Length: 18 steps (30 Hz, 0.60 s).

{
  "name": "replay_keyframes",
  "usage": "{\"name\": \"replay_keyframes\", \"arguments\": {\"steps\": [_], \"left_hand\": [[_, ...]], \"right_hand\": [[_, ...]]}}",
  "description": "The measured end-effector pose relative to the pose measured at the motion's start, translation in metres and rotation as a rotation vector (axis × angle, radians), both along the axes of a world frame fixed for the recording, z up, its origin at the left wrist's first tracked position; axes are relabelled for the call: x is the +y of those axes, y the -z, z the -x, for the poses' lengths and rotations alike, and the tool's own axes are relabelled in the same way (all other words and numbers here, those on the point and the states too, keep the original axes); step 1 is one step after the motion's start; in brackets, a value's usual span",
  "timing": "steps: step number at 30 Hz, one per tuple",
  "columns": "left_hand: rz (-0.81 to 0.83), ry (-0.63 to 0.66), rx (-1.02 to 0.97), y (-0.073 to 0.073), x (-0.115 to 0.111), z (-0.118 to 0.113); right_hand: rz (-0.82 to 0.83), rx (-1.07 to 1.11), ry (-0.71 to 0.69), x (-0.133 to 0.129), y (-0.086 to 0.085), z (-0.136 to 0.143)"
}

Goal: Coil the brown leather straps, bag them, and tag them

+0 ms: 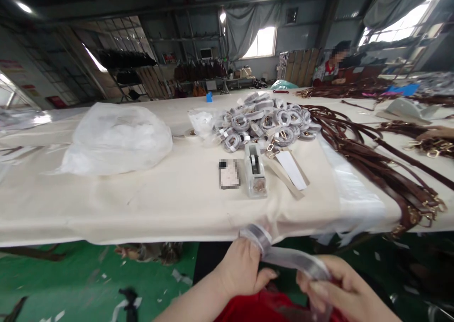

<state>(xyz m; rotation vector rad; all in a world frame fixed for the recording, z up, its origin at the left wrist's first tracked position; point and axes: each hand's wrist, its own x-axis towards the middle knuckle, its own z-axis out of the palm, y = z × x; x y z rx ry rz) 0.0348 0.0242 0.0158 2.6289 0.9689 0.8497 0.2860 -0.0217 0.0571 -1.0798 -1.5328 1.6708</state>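
My left hand (244,267) is closed around a partly coiled strap (289,257) that looks wrapped in pale translucent film. A loop of it stands above my left fist. My right hand (336,286) pinches the same strap farther along, and a short length runs between both hands. They are just in front of the table's near edge, above my lap. On the table ahead stands a tape dispenser (254,170) beside a small flat object, blurred out (229,174). Behind them lies a heap of coiled, wrapped straps (266,118), some with gold clasps.
A large translucent plastic bag (120,140) sits on the cloth-covered table (170,213) at left. Brown leather straps (369,156) with metal hooks spread across the right. A white strip (291,169) lies near the dispenser. A person (329,69) works at the far right.
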Motion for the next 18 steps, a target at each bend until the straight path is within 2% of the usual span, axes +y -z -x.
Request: {"name": "replay_keyframes", "arguments": {"steps": [2,3,6,7,9,11,12,15,18], "left_hand": [[0.17,0.012,-0.004,-0.007,-0.012,-0.009],[0.313,0.016,-0.051,-0.014,-0.017,-0.014],[0.939,0.048,-0.318,-0.031,-0.028,-0.026],[1.152,0.068,-0.428,-0.035,-0.03,-0.028],[1.462,0.087,-0.661,-0.037,-0.031,-0.031],[1.615,0.081,-0.876,-0.037,-0.029,-0.03],[1.663,0.077,-0.973,-0.038,-0.026,-0.028],[1.757,0.12,-1.2,-0.049,-0.016,-0.016],[1.744,0.216,-1.355,-0.065,-0.006,-0.002]], "right_hand": [[0.012,-0.002,0.075,0.013,0.0,-0.009],[-0.016,-0.047,0.127,0.02,0.002,-0.012],[-0.179,-0.258,0.281,0.03,0.013,-0.013],[-0.208,-0.283,0.278,0.03,0.018,-0.011],[-0.187,-0.227,0.158,0.025,0.028,-0.005],[-0.153,-0.144,0.02,0.018,0.04,0.003],[-0.16,-0.136,0.001,0.015,0.046,0.008],[-0.236,-0.233,0.154,0.014,0.065,0.022],[-0.287,-0.341,0.29,0.021,0.08,0.025]]}}
